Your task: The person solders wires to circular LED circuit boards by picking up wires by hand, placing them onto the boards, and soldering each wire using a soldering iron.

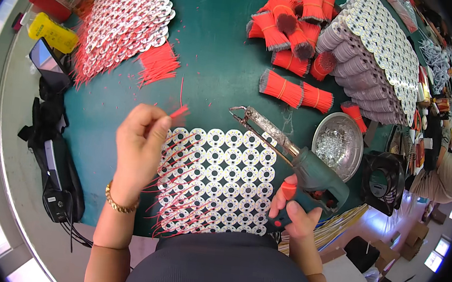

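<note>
red wire (179, 110) is pinched in left hand (140, 142) fingers above board panel (217, 179); solder gun (310, 173) is gripped by right hand (291, 208), right of panel.

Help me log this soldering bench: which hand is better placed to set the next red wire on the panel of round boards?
Left, probably. The left hand pinches red wire pieces right above the panel of round boards. The right hand is busy gripping the soldering gun.

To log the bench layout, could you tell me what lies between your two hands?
In the head view, the panel of round white boards lies between the left hand and right hand.
</note>
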`<state>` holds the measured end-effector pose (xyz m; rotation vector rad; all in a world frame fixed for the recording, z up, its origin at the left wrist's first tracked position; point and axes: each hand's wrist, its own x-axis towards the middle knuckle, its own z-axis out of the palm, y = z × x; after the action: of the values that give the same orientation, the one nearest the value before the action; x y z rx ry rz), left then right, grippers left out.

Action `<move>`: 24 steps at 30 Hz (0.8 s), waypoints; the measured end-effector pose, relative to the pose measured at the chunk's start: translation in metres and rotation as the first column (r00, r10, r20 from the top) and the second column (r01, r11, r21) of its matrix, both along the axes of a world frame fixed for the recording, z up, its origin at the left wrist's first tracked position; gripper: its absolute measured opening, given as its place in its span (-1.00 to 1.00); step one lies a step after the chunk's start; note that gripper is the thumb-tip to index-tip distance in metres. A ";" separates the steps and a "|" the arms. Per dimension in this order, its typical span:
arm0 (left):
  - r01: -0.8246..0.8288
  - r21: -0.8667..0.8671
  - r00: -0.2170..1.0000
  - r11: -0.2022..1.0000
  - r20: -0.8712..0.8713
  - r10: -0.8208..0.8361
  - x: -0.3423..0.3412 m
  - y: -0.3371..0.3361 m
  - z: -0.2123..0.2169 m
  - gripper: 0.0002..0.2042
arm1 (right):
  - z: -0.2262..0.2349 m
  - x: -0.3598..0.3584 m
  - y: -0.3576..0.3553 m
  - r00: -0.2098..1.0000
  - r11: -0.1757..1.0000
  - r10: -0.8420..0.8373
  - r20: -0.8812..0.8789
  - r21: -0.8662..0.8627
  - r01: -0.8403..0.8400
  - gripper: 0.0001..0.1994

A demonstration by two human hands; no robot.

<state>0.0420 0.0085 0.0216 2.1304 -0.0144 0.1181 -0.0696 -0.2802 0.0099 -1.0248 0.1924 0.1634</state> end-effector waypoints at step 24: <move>0.063 0.366 0.995 0.928 0.054 -0.089 -0.026 -0.044 -0.023 -0.87 | 0.009 -0.013 0.003 0.901 0.431 0.416 0.123 -0.899 -0.076 -0.82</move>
<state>0.0158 -0.0352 -0.0009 2.4928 -0.1725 0.1528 -0.0830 -0.2774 0.0194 -2.1440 -0.2448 0.1589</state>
